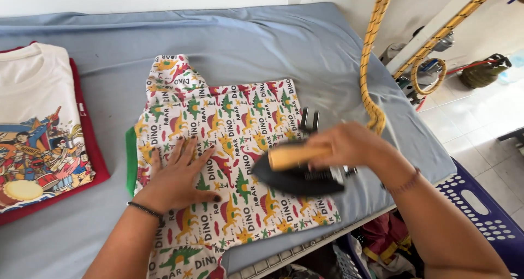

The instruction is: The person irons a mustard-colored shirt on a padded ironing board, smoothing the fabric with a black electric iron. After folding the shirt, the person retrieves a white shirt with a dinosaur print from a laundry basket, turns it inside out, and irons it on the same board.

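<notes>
Nearest to me, my left hand (177, 175) lies flat with the fingers spread, palm down on the small white cotton garment printed with green, red and yellow dinosaurs (229, 164), pinning its left half to the surface. A thin dark bracelet (144, 209) circles that wrist. Just to the right, my right hand (349, 148) is curled tight around the pale wooden handle (292, 156) of a black flat-soled iron (297, 178), whose plate sits on the garment's right half with its tip pointing toward my left hand. A thin reddish band (404, 184) sits on the right wrist.

The garment lies spread in the middle of the blue-grey padded ironing cloth (262, 44), with a green trim (131, 159) showing at its left edge. Below the right edge of the surface I see a purple perforated plastic basket (480, 202) holding crumpled clothes.

Further left, well apart from the hands, a white T-shirt with a colourful cartoon print (38, 126) rests on a folded red garment (95, 159). Beyond the iron, a yellow braided cord (371, 55) hangs down from above.
</notes>
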